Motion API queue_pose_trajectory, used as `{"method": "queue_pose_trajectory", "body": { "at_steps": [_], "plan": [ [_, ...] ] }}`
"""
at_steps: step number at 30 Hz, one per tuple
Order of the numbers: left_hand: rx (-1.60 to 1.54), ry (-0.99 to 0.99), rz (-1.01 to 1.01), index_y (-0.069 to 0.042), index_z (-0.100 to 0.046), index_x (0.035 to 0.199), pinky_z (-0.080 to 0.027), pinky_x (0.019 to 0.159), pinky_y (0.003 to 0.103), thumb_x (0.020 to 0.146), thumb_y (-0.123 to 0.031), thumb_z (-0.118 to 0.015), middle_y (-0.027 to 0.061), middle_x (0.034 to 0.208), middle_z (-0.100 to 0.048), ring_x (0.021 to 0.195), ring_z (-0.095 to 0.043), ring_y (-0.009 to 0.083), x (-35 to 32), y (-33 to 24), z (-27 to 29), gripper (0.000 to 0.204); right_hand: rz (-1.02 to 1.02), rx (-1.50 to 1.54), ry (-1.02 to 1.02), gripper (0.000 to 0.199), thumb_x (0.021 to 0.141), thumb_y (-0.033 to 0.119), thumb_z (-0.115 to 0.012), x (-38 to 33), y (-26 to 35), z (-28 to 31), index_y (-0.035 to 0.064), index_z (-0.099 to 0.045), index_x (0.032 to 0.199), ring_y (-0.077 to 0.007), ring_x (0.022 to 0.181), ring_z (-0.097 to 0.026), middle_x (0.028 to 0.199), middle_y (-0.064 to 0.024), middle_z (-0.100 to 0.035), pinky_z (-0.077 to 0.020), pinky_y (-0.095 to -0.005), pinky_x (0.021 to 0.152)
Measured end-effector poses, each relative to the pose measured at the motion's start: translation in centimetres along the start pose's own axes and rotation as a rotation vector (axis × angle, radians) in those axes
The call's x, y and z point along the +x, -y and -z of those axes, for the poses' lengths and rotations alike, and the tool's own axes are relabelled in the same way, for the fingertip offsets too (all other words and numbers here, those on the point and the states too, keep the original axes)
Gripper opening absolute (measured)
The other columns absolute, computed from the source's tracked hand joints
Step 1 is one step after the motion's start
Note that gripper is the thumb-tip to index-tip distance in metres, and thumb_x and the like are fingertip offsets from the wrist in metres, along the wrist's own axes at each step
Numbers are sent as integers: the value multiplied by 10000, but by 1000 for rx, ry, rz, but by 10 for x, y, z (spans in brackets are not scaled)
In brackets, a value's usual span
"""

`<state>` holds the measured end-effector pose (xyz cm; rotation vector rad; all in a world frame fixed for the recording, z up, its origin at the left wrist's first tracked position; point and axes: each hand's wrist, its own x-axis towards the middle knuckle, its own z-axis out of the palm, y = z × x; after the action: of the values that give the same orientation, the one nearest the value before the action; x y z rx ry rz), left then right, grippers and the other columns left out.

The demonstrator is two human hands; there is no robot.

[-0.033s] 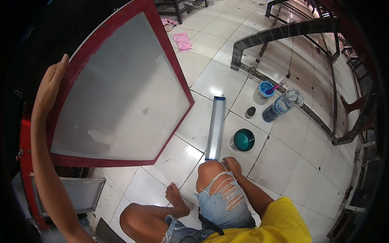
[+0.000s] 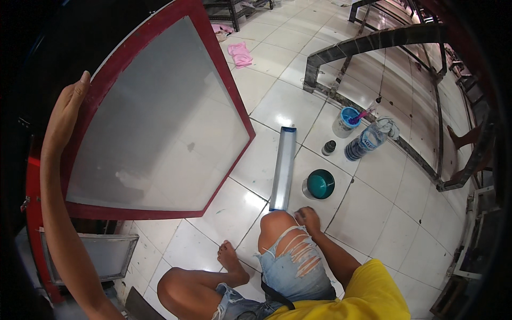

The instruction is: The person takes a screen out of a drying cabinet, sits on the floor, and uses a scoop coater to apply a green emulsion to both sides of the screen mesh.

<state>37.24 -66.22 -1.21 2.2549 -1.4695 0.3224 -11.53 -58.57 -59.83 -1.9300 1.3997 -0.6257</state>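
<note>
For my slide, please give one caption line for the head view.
Left hand steadies a red-framed mesh screen; right hand rests on the knee beside a long metal trough and a teal bowl.

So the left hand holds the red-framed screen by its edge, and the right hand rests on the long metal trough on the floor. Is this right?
Not quite. In the head view the left hand does hold the red-framed screen by its edge, but the right hand rests on the person's own knee, not on the long metal trough. The trough lies on the floor tiles just beyond the knee, and the hand does not touch it.
</note>
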Motion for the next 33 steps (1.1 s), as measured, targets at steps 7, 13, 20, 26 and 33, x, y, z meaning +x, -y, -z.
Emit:
{"method": "queue_pose_trajectory", "body": {
  "at_steps": [7,13,20,26,33],
  "plan": [
    [24,-96,-12,12,-656,1073,-479,807,398,833,-733,-426,210,925,-628,901,-638,284,-4,-11,-3,816,-254,195,-478,815,678,191,-837,25,-6,55,16,-369,1321,-314,1156,-504,1206,-189,-522,-424,-396,956],
    [24,-69,-28,17,-664,1038,-468,742,384,821,-743,-437,182,841,-608,812,-625,263,-2,-7,-3,823,-209,428,-257,1068,590,170,-894,55,-12,66,37,-220,1408,-310,1249,-456,1314,-197,-468,-395,-373,1029],
    [29,-41,8,24,-638,1091,-477,795,416,815,-748,-435,212,900,-621,889,-635,291,-3,-11,-2,845,-103,197,-241,1053,552,205,-899,60,-5,81,2,-280,1379,-339,1231,-468,1319,-209,-458,-406,-393,1017],
    [27,-33,-8,22,-606,1174,-452,891,462,811,-760,-426,233,1046,-611,1028,-609,318,-6,-9,-1,881,-54,-26,-253,1054,540,188,-897,55,7,103,-21,-291,1378,-377,1226,-448,1322,-227,-439,-375,-417,1049],
    [-22,-46,-116,24,-642,1099,-470,842,402,821,-749,-428,210,993,-622,952,-630,265,-6,-9,-9,848,-63,-65,-251,1050,562,168,-888,54,5,120,-44,-272,1385,-392,1267,-401,1368,-241,-391,-342,-426,1075]
  ]
}}
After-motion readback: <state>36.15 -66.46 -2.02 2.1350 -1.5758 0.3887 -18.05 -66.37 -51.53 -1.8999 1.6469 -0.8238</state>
